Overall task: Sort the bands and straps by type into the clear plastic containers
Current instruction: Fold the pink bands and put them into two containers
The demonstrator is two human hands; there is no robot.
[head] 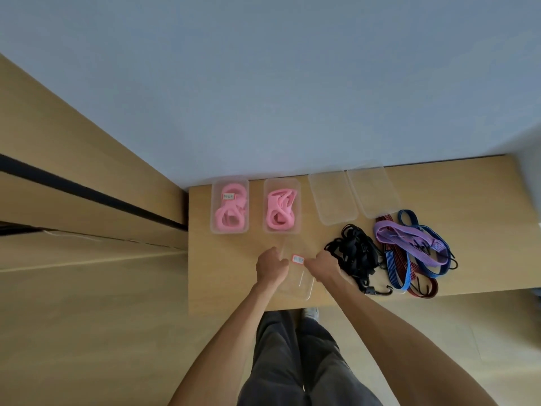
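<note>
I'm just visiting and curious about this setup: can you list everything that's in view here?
Filled containers: two, clear, pink bands inside, table's far left.
Empty containers: two, clear, far middle, side by side.
Labelled lid: one, clear, near edge, between both hands.
Black straps: one tangle, right of the hands.
Bungee cords: one pile, purple, blue, dark red, far right.
Table: one, light wood.
Left hand: grips the lid.
Right hand: grips the lid.

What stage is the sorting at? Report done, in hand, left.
Done: pink bands fill the lidded container and the open one. In hand: left hand and right hand hold a labelled clear lid. Left: black straps, coloured cords, two empty containers.
</note>
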